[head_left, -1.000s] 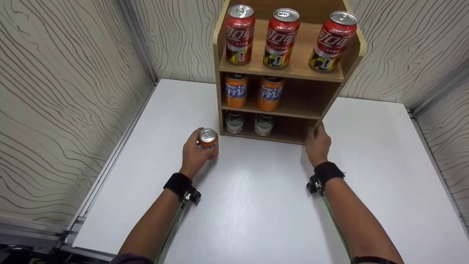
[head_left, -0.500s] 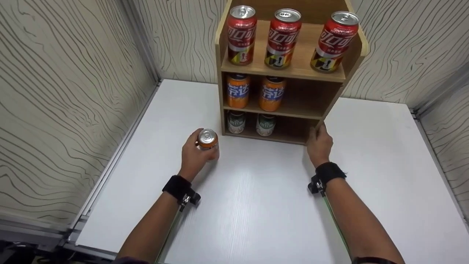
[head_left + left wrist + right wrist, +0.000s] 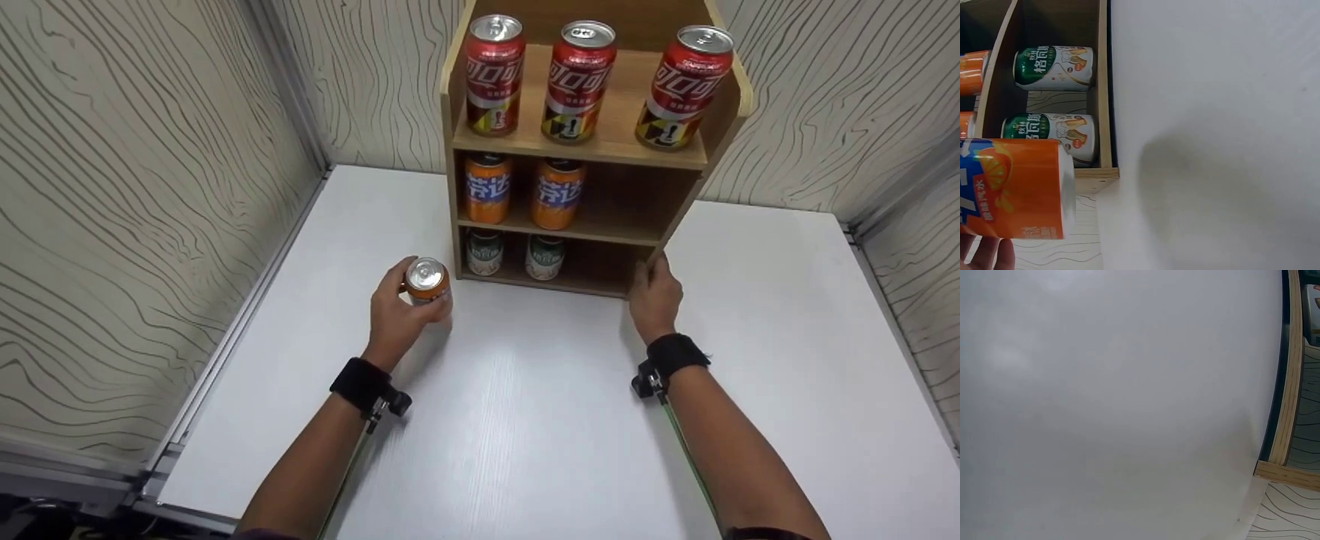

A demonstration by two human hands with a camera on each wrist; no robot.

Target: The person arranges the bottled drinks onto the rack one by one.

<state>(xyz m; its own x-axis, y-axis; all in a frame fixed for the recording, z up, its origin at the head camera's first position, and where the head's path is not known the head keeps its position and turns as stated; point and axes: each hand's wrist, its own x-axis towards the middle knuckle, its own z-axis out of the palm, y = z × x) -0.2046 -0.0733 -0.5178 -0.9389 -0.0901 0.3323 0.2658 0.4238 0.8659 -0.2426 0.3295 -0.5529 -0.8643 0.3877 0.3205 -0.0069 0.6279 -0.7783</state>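
My left hand (image 3: 397, 315) grips an orange soda can (image 3: 426, 283), its silver top facing up, left of the small wooden shelf's lower corner. In the left wrist view the orange can (image 3: 1016, 188) is held above the white table, its base apart from the surface. My right hand (image 3: 655, 296) holds the lower right side of the wooden shelf (image 3: 577, 153), thumb near the front edge; its fingertips are partly hidden. In the right wrist view only the shelf's corner (image 3: 1283, 473) shows, not the hand.
On the top tier stand three red cola cans (image 3: 577, 82). Two orange cans (image 3: 487, 191) occupy the middle tier's left and centre. Two green-and-white cans (image 3: 484, 255) stand below them. Wood-grain panels (image 3: 150, 225) enclose the white table (image 3: 487, 420).
My left hand has raised the orange can slightly and tilted it a little. My right hand stays at the shelf's lower right side. The cans on the shelf keep their places.
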